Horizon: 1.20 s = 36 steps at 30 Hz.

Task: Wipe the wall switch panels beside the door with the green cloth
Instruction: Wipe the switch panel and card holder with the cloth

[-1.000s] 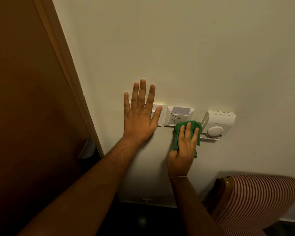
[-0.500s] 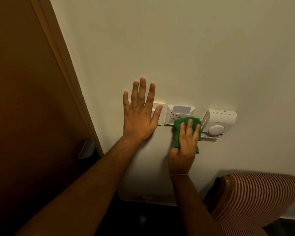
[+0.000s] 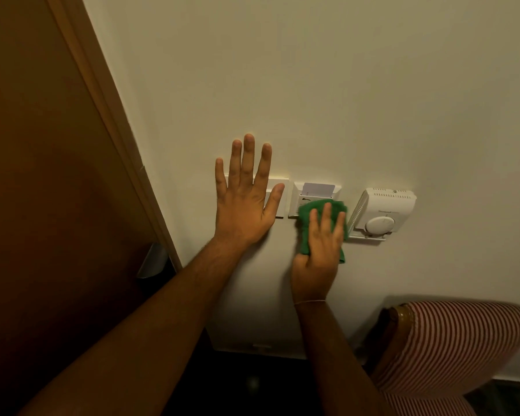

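Observation:
Three white fixtures sit in a row on the cream wall. My left hand [image 3: 245, 202] lies flat with fingers spread over the leftmost switch panel [image 3: 279, 187], hiding most of it. The middle panel is a key-card holder [image 3: 317, 192] with a card in its slot. My right hand [image 3: 318, 250] presses the green cloth [image 3: 305, 219] against the lower half of that holder, fingers flat on the cloth. A white thermostat [image 3: 383, 216] with a round dial is just right of the cloth.
A brown wooden door [image 3: 42, 175] with its frame fills the left side, and a metal handle [image 3: 152, 262] sticks out near my left forearm. A chair with red-and-white striped upholstery [image 3: 451, 352] stands against the wall at the lower right. The floor below is dark.
My right hand has slid the green cloth a little upward over the key-card holder. My left hand has stayed flat on the left panel.

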{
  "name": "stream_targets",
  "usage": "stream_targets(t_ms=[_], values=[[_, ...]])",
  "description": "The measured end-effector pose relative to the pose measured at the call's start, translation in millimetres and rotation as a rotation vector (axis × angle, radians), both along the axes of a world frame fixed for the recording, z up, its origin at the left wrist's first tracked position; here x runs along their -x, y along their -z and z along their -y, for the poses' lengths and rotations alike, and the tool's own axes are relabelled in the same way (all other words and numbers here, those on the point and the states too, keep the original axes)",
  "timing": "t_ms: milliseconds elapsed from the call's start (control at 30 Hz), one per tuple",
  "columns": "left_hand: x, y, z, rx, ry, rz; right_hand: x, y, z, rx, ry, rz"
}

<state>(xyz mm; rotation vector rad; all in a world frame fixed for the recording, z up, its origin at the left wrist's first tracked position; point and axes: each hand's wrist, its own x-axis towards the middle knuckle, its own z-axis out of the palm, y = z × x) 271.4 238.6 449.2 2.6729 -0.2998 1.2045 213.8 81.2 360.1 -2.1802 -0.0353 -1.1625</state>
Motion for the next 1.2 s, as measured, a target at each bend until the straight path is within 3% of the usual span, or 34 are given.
stream_targets(t_ms=[133,400,633,833,1200], values=[[1,-1,0,0.004,0.005,-0.003,4,-7,-6,-0.09,0.045,0.027],[2,-1,-1,0.009,0.005,-0.012,3,-8,-26,0.06,-0.04,-0.032],[2,-3,0,-0.005,-0.01,-0.019,4,-12,2,-0.107,0.088,0.015],[1,0,-1,-0.005,-0.013,-0.003,4,-3,-18,-0.039,0.008,-0.037],[1,0,-2,0.01,0.006,-0.005,-3,-15,-35,-0.016,0.048,0.017]])
